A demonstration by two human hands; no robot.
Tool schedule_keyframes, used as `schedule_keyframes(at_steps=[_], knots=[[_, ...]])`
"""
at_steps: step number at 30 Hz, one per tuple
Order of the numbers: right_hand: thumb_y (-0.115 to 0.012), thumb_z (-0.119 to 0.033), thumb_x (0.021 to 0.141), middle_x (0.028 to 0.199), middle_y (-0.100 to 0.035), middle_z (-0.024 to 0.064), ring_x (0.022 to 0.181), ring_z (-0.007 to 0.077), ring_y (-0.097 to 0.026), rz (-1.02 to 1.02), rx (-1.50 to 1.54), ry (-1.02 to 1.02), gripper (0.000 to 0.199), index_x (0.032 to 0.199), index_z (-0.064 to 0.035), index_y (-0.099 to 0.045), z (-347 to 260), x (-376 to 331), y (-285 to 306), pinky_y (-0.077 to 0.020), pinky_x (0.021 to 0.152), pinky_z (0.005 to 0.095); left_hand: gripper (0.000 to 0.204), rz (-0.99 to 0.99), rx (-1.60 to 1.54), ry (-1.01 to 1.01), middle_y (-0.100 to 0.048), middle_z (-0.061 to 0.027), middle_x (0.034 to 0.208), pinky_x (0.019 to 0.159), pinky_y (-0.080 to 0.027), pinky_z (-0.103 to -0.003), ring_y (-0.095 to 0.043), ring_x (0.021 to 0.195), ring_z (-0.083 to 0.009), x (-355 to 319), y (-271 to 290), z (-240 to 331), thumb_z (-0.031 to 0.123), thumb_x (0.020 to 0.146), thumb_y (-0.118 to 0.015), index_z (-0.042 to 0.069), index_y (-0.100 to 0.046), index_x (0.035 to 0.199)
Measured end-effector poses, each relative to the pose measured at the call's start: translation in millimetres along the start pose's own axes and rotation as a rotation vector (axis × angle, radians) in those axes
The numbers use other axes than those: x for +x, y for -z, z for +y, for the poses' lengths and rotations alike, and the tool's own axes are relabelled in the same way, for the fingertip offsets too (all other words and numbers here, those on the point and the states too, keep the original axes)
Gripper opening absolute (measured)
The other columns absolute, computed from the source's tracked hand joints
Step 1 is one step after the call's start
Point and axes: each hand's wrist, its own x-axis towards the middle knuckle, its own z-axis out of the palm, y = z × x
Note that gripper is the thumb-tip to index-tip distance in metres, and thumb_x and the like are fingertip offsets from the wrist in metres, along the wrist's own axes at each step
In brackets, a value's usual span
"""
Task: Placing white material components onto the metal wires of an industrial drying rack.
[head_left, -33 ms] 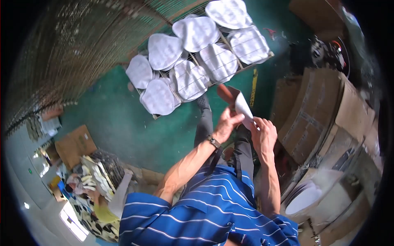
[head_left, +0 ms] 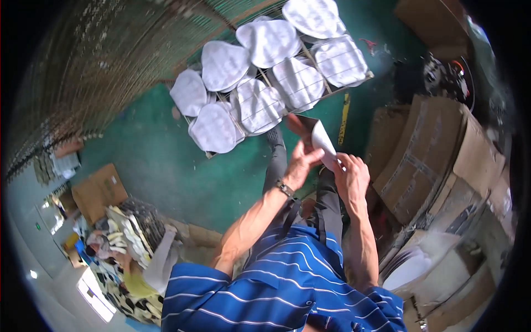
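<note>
In front of my legs, a curled sheet (head_left: 322,141), white on one face and dark on the other, is held between both hands. My left hand (head_left: 300,167) grips its near-left edge, thumb lying against the white face. At the sheet's lower corner, the fingers of my right hand (head_left: 352,176) are pinched together. A reddish-brown shape (head_left: 297,124) touches the sheet's far end; blur hides what it is. Beyond my hands, stacks of rounded white pads (head_left: 256,107) lie in two rows on a metal wire rack (head_left: 326,87).
Cardboard boxes (head_left: 418,160) stand close on my right, with pale rounded sheets (head_left: 408,268) below them. At the left are another carton (head_left: 99,192) and a heap of cloth pieces (head_left: 119,243). A wire framework (head_left: 110,72) rises at upper left. The floor (head_left: 182,182) is green.
My hands and the sheet have shifted very slightly left and toward the far side. The grip looks the same.
</note>
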Motion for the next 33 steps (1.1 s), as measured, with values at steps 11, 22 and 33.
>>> schedule_keyframes(at_steps=[11,22,33], knots=[[-0.067,-0.021,0.088,0.083,-0.064,0.0106,0.082,0.0309,-0.062,-0.099,-0.162,0.33,0.016,0.099,-0.0092,-0.07,-133,140,-167,-0.0437,0.074,0.0441,0.023,0.19,-0.106,-0.177,-0.068,-0.0045,0.109,0.086,-0.053,-0.032,-0.063,0.098,-0.0146,80,174,115,0.011,0.092,-0.067,0.005,-0.063,0.114],[-0.065,-0.015,0.085,0.135,-0.055,0.0235,0.116,0.0414,-0.055,-0.34,0.033,0.197,0.052,0.134,0.0021,-0.054,-116,119,-383,-0.0466,0.098,0.0499,0.032,0.416,-0.506,-0.27,-0.064,-0.0147,0.121,0.096,-0.054,-0.043,-0.064,0.109,-0.0281,178,400,-2,-0.002,0.087,-0.056,0.001,-0.058,0.119],[-0.066,-0.012,0.084,0.134,-0.058,0.0201,0.119,0.0393,-0.056,-0.557,-0.101,-0.176,0.048,0.13,-0.0035,-0.059,40,20,-325,-0.0469,0.102,0.0442,0.056,0.817,-0.434,-0.205,-0.059,-0.0148,0.123,0.091,-0.055,-0.049,-0.062,0.108,-0.0336,237,540,-102,0.002,0.079,-0.057,0.006,-0.05,0.134]])
